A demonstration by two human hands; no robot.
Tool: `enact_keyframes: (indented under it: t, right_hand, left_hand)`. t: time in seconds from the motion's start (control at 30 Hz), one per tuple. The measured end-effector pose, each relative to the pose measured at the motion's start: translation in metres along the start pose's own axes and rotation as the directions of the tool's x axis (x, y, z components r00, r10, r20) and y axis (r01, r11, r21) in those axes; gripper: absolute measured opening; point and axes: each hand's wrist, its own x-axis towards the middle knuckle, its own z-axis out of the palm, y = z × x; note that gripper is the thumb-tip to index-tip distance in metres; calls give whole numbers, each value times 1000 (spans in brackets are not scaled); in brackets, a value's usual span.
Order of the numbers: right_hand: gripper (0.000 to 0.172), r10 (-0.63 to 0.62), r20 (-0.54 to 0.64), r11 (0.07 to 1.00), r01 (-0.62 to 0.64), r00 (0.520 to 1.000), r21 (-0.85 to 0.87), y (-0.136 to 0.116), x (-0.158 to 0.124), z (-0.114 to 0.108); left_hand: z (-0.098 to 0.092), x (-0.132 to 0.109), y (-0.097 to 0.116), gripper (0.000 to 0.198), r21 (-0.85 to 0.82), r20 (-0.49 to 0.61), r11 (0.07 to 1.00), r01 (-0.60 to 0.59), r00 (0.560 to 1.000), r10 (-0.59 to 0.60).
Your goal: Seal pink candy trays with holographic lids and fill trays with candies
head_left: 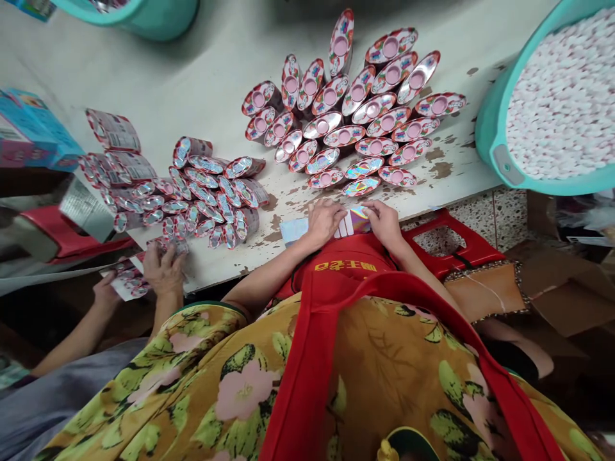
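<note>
The person's left hand [328, 218] and right hand [384, 221] meet over a shiny sheet [359, 221] at the front edge of the worktop [216, 96], close against the red apron [336, 256]. The left fingers are bent across the sheet's middle; whether they grip it or only press on it, one cannot tell. The right thumb and forefinger are closed on its right end. Part of the sheet shows to the left of the left hand, flat along the edge.

Just beyond the hands, a large group of packs [344, 136] stands close together, most with a pink disc in the upper face. A second group [204, 192], less even, reaches to the worktop's left edge. By the front left corner, a co-worker's two hands [166, 266] hold a printed piece [132, 282].

A turquoise tub [487, 128] of pale pellets [567, 102] stands at the right of the worktop; another tub [163, 16] stands toward the far left. Blue boxes [48, 134] lie beyond the left edge, and a red stool [451, 237] is below the front edge, right of the right hand.
</note>
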Motion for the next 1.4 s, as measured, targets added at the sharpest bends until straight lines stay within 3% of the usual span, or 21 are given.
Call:
enact_keyframes:
  t: [0.1, 0.23, 0.37, 0.47, 0.53, 0.63, 0.73, 0.83, 0.9, 0.97, 1.07, 1.17, 1.27, 1.33, 1.4]
  right_hand:
    - [19, 11, 19, 999, -10, 1000, -48, -5, 2, -5]
    - [17, 19, -3, 992, -19, 1000, -124, -9, 1, -8]
    - [15, 59, -21, 984, -61, 998, -169, -10, 6, -4]
    - [14, 92, -21, 978, -95, 996, -184, -8, 14, -1]
    - [14, 111, -3, 975, -109, 994, -193, -6, 19, 0]
    - [20, 41, -8, 979, -42, 999, -199, -9, 15, -9]
    - [39, -78, -93, 992, 69, 993, -102, -19, -6, -25]
    - [61, 30, -29, 985, -25, 999, 168, -30, -28, -37]
    - [61, 104, 51, 944, -115, 993, 310, -34, -35, -39]
    - [54, 121, 57, 920, -134, 991, 369, -33, -34, -40]
    - [47, 116, -6, 921, -105, 993, 376, -26, -23, -48]
    - [41, 87, -100, 950, -52, 991, 308, -14, -8, -66]
    - [32, 39, -197, 992, -15, 980, 122, -9, 8, -87]
    - [25, 29, -243, 999, -37, 970, -28, -10, 19, -96]
    - [19, 45, -265, 984, -89, 963, -155, -13, 28, -101]
  left_hand:
    - [-1, -5, 6, 22, -6, -80, 995, -99, 992, 98]
    - [3, -7, 14, 28, -21, 9, 970, -242, 970, 242]
    - [3, -8, 18, 18, -23, 36, 952, -305, 952, 305]
    - [-1, -14, 18, 6, -135, 60, 922, -363, 926, 374]
    - [-3, -19, 19, 5, -302, 111, 892, -335, 917, 382]
    - [-10, -21, 24, 9, -634, 73, 766, -105, 978, 195]
    - [-21, -14, 35, 22, -864, 1, 502, 42, 997, -81]
    - [-30, -3, 48, 33, -938, 9, 338, 78, 980, -200]
    - [-32, 4, 56, 37, -952, 20, 294, 90, 973, -231]
    - [-30, 9, 61, 38, -955, 40, 277, 108, 970, -241]
    - [-22, 21, 68, 29, -934, 34, 340, 114, 972, -233]
    - [-15, 39, 80, 10, -774, -159, 633, 5, 966, -202]
    - [-9, 58, 97, 10, -441, -386, 896, -56, 913, -133]
    - [-6, 67, 107, 12, -293, -435, 956, -25, 894, -110]
    - [-2, 74, 111, 15, -222, -419, 975, 7, 902, -101]
